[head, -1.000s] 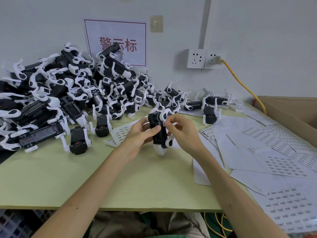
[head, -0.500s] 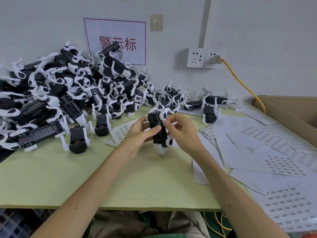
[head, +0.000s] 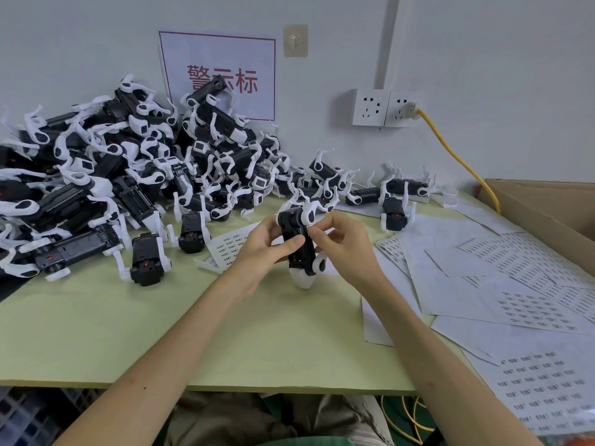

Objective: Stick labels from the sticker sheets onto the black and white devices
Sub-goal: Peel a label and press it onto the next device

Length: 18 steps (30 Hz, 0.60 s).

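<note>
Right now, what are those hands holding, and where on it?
One black and white device, upright: left hand grips its black middle, right hand pinches its right edge.

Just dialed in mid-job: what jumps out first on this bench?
A big heap of black and white devices covers the table's far left. At centre, the left hand and right hand grip one device, roughly upright. White sticker sheets fan out across the right side.

Your left hand (head: 260, 252) and right hand (head: 346, 249) hide the flanks of the upright black-and-white plastic device (head: 297, 233). Print on the white paper sticker sheets (head: 531, 272) is too small to read. The heap of black-and-white devices (head: 96, 175) runs off the left edge.
</note>
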Each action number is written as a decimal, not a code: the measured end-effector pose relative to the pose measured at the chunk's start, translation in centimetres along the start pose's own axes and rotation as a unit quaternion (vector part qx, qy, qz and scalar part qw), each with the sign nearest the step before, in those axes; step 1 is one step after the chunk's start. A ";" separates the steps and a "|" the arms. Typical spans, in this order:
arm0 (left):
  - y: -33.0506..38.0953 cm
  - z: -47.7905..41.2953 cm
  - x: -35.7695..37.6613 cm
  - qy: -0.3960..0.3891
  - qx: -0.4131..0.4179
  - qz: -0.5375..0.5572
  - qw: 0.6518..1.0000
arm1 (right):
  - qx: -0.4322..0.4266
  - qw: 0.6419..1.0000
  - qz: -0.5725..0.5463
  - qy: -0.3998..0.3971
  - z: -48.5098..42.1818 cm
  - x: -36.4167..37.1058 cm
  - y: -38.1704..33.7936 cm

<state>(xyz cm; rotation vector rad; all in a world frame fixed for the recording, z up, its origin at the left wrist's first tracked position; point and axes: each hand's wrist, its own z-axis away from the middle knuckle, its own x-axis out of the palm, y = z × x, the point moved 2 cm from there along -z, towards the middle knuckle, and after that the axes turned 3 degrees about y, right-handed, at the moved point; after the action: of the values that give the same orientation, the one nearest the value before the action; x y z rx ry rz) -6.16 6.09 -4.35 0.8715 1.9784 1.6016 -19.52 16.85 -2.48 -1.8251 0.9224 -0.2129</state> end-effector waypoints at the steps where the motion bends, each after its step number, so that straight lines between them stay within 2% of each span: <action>1: 0.0 0.0 0.0 -0.005 0.005 -0.005 1.000 | 0.008 1.000 -0.009 -0.003 -0.1 -0.1 0.0; 6: 0.5 0.3 0.0 -0.030 0.011 -0.018 0.999 | 0.066 0.995 -0.076 -0.007 -0.3 -0.9 0.2; 13: 0.7 0.5 0.6 -0.051 -0.032 0.081 0.995 | 0.158 0.964 -0.203 -0.066 -0.3 -0.4 0.3; 18: 0.6 0.7 0.7 -0.066 -0.027 0.066 0.995 | 0.126 0.973 -0.182 -0.066 -0.2 -0.4 0.2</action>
<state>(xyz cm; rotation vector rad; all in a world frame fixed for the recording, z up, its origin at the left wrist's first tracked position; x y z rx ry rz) -6.06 7.10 -3.93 1.0787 1.8103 1.6169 -20.03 16.99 -2.48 -1.7340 0.4389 -0.4126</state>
